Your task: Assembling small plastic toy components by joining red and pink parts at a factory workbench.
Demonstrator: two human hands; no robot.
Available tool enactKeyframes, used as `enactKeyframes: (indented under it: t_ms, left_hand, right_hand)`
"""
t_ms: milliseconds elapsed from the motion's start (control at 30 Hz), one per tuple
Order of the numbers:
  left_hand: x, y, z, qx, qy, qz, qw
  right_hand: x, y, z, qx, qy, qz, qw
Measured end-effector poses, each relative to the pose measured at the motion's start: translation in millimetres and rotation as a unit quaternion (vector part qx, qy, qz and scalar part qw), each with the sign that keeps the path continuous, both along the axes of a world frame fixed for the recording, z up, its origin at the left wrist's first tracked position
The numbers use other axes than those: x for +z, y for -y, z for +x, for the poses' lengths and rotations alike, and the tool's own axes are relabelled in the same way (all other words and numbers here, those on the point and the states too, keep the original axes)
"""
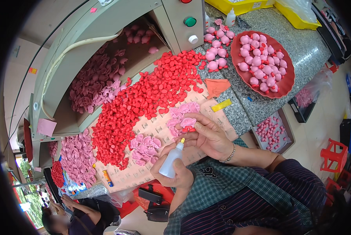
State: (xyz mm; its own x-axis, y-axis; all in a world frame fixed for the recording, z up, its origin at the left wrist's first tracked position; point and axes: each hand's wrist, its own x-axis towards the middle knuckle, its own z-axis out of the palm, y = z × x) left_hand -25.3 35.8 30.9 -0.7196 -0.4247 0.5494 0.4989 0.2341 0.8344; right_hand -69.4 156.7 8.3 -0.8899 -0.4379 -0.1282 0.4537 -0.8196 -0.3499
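Note:
My left hand [172, 172] grips a small white squeeze bottle [170, 159] with a yellow tip, pointed up at a flat pink pig-shaped piece [188, 122]. My right hand [208, 135], with a bracelet at the wrist, pinches that pink piece between its fingertips, with a bit of red showing under it. Both hands hover over a perforated beige mat [156, 127]. On the mat lie small clusters of pink pieces [144, 147], and a big heap of red oval parts [144, 100] is just beyond.
A red oval tray [286, 84] of pink pig figures sits on the speckled counter [304, 47], with more pig figures [216, 49] beside it. A grey machine [116, 27] holds heaps of pink pieces [93, 80]. Yellow bins [242, 6] stand at the back. Another person [77, 219] sits at lower left.

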Motion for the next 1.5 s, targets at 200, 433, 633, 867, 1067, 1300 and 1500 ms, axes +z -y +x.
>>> enactKeyframes:
  t_ms: [200,433,633,867,1067,1300,1500]
  left_hand:
    - [-2,3,1,-0.003,0.003,-0.015,1.000]
    - [-3,4,2,-0.016,0.005,-0.013,1.000]
    - [-1,3,4,-0.022,0.018,-0.009,1.000]
    - [-2,4,4,-0.040,0.013,-0.021,0.999]
    - [-3,7,3,0.032,0.025,0.027,0.999]
    - [-3,42,-8,0.005,0.117,0.355,0.927]
    - [-2,61,-21,-0.126,0.147,0.427,0.884]
  right_hand:
    - [-1,0,1,-0.001,-0.002,0.005,1.000]
    - [-1,0,0,0.000,-0.008,0.003,1.000]
    - [-3,0,0,-0.001,-0.014,-0.014,1.000]
    - [-4,-1,0,0.001,-0.018,-0.016,1.000]
    - [-3,-1,0,0.001,-0.030,-0.017,0.999]
    - [0,-12,-1,0.013,-0.051,0.014,0.999]
    - [5,-20,2,0.046,-0.045,0.043,0.997]
